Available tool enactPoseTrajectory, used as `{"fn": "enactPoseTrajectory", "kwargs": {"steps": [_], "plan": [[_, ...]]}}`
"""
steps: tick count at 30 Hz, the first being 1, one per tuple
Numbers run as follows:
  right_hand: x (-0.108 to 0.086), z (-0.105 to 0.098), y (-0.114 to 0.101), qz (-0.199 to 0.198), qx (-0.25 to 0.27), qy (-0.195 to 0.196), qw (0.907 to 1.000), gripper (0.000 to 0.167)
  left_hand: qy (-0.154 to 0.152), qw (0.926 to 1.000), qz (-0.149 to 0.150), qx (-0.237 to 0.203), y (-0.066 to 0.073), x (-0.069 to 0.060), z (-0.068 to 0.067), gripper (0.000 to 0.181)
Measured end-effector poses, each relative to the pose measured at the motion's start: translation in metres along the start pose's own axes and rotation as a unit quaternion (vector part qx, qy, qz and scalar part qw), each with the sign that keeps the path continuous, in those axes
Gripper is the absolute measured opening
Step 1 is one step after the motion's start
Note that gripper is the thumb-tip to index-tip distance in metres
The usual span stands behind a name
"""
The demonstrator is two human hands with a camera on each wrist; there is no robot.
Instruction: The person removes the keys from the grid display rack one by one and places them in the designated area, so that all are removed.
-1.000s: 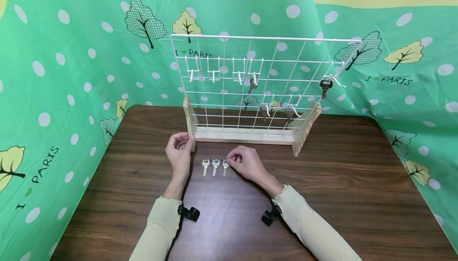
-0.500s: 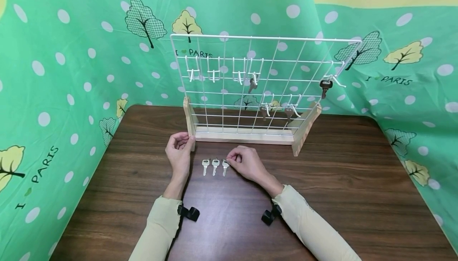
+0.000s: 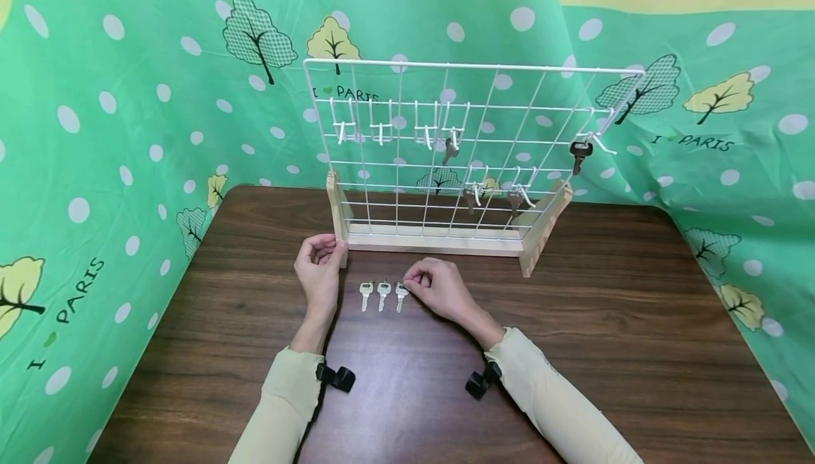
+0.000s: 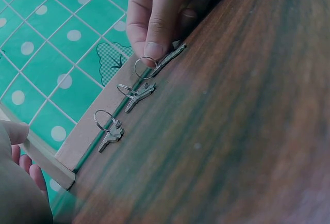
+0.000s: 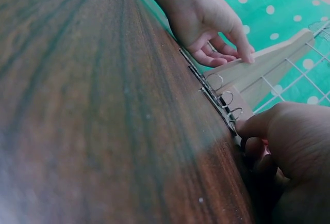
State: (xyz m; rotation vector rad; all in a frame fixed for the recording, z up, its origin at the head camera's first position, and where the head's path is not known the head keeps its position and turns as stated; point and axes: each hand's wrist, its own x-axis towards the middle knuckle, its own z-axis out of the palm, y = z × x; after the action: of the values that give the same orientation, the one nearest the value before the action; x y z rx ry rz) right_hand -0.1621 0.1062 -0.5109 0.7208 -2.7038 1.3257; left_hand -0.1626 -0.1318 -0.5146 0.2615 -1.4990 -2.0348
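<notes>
Three silver keys with rings lie in a row on the table: a left key (image 3: 366, 298), a middle key (image 3: 383, 297) and a right key (image 3: 400, 299). My right hand (image 3: 443, 293) pinches the right key at its ring end; the left wrist view shows the thumb against the ring of that key (image 4: 170, 59). My left hand (image 3: 320, 281) grips the left wooden leg of a white wire grid rack (image 3: 433, 243), thumb on its near side. In the right wrist view, the left hand's (image 5: 209, 28) thumb rests on the wood.
Several white hooks (image 3: 380, 134) hang on the grid. Keys hang there too: one upper key (image 3: 450, 151), a dark-headed key (image 3: 580, 157) at the right side, and two lower ones. A green patterned cloth (image 3: 159, 96) surrounds the brown table (image 3: 637, 322).
</notes>
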Motion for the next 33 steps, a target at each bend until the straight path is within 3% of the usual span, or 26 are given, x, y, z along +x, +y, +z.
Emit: {"fn": "enactPoseTrajectory", "kwargs": {"steps": [12, 27, 33], "plan": [[-0.001, -0.001, 0.0, -0.013, 0.021, 0.006, 0.9997, 0.009, -0.004, 1.0, 0.002, -0.003, -0.001, 0.001, 0.0, 0.021], [0.003, -0.005, 0.001, 0.031, 0.055, 0.001, 0.998, 0.005, 0.002, 1.0, -0.003, -0.002, 0.002, -0.001, 0.001, 0.02], [0.003, -0.008, -0.008, 0.025, 0.082, 0.018, 0.9961, 0.006, 0.005, 1.0, -0.007, 0.005, 0.004, -0.002, 0.002, 0.021]]}}
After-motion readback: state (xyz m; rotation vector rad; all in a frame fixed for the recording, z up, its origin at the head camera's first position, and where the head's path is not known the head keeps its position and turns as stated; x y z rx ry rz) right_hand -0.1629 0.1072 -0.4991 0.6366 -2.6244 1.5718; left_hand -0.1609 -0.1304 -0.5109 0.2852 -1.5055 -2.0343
